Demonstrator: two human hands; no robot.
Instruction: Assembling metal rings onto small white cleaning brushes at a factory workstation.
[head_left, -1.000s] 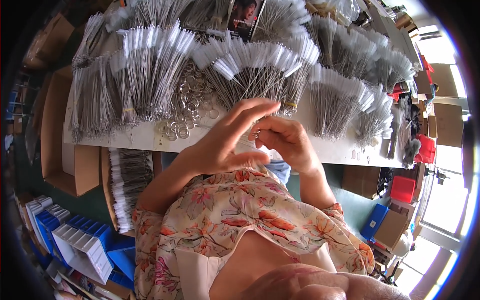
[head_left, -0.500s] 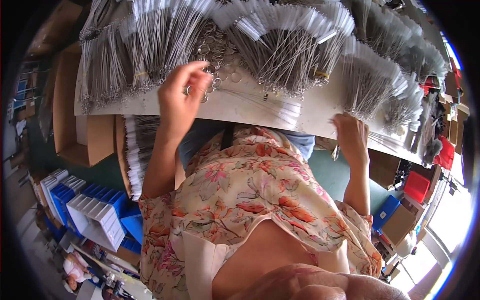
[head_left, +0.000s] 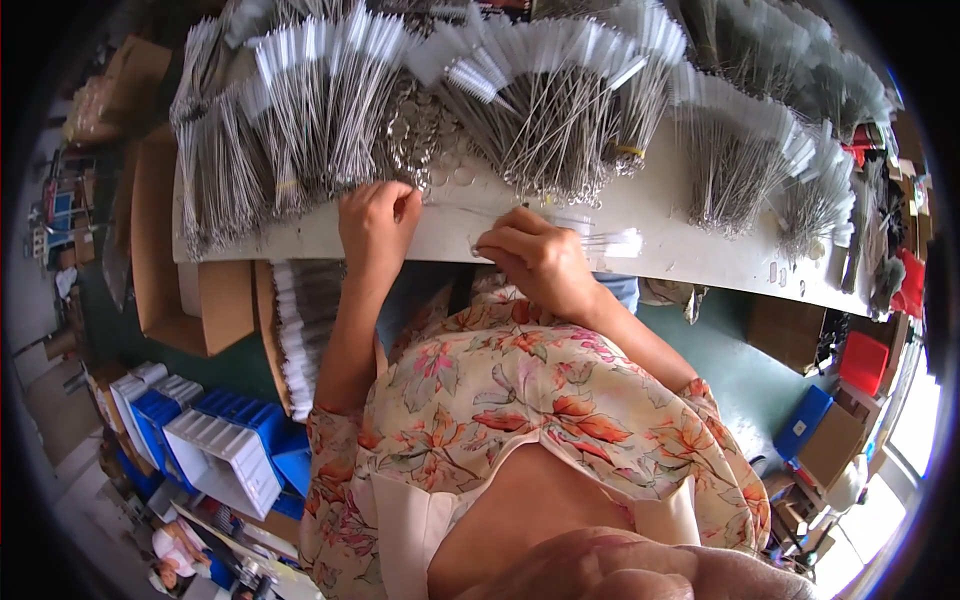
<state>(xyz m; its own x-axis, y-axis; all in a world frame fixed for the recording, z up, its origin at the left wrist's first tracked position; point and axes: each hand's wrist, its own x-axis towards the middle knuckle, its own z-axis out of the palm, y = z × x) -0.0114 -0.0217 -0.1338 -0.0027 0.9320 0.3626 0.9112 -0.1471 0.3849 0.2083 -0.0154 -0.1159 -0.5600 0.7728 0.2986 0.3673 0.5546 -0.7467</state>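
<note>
My left hand [head_left: 378, 228] is closed above the table's front edge, thumb and fingertips together, just in front of a pile of metal split rings [head_left: 412, 140]. Whatever its fingers pinch is too small or hidden to make out. To its right, my right hand [head_left: 540, 258] is closed around a few thin wire brushes [head_left: 618, 242]. Their white bristle ends stick out to the right of the hand, and small bright wire ends show at its fingertips. Dense bundles of similar brushes [head_left: 570, 110] lie behind both hands, bristles pointing away and looped wire ends toward me.
More brush bundles [head_left: 740, 150] cover the right of the white table [head_left: 690, 255]. Under its left side stand an open cardboard box [head_left: 225, 305] and a box of white-bristled brushes [head_left: 292, 340]. Blue and white bins [head_left: 225, 450] stand at lower left, where another person [head_left: 180, 548] sits.
My right hand has come left from the table's right part and closed on the brushes lying there. My left hand has drawn slightly nearer from above the rings, its fingers now curled.
</note>
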